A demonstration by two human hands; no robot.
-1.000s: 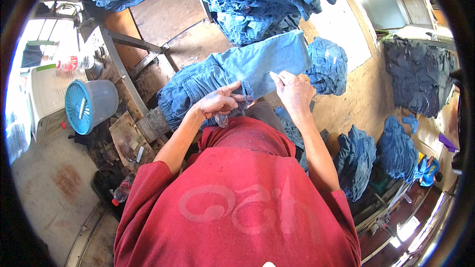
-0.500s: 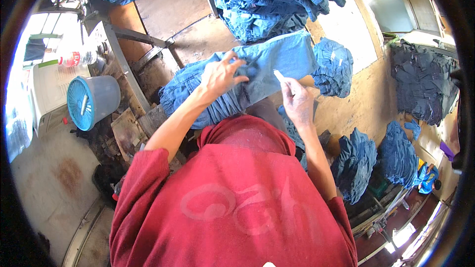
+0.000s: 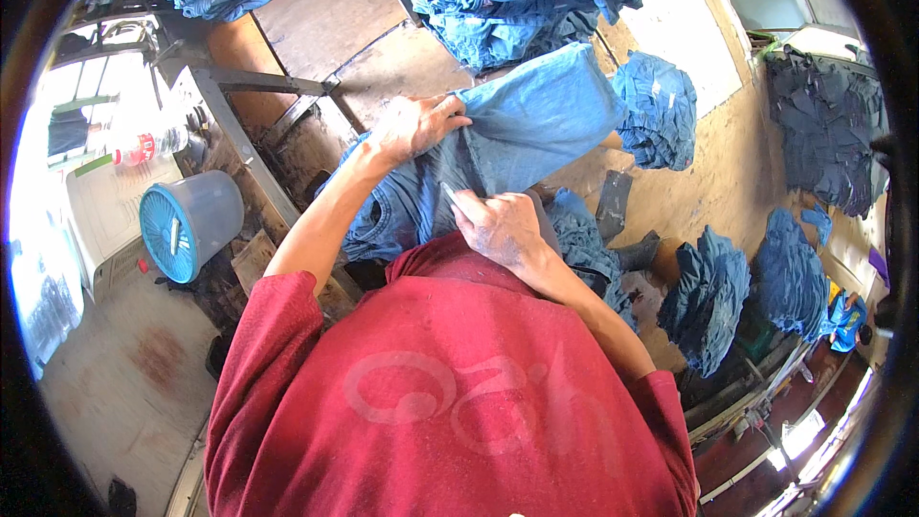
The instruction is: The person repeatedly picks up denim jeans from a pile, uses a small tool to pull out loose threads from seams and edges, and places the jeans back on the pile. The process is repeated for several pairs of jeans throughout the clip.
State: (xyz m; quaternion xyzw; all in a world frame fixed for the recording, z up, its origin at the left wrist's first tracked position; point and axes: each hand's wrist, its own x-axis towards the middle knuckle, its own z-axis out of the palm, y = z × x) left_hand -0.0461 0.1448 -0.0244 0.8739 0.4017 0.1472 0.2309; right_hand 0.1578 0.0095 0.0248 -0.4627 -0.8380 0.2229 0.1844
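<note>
Across my lap lies a blue denim garment piece (image 3: 546,110), its smooth end reaching to the upper right and its folded layers bunched at the lower left. My left hand (image 3: 417,127) is closed on the upper edge of the denim, fingers curled over it, and creases run out from the grip. Lower down, close to my body, my right hand (image 3: 500,228) pinches a short white chalk-like stick (image 3: 447,190). Its tip is against or just above the denim; I cannot tell which. Dark smudges mark the right hand.
A tall denim stack (image 3: 498,0) stands beyond the piece. Smaller denim bundles (image 3: 661,110) lie to the right, near a dark cloth pile (image 3: 828,134). At left are a translucent bucket with a blue lid (image 3: 172,230), a plastic bottle (image 3: 153,146) and a table frame (image 3: 235,144).
My left hand has gone from loosely spread fingers to gripping the denim's edge. The right hand has moved left and toward my body with the white stick. The denim's far end now bulges upward.
</note>
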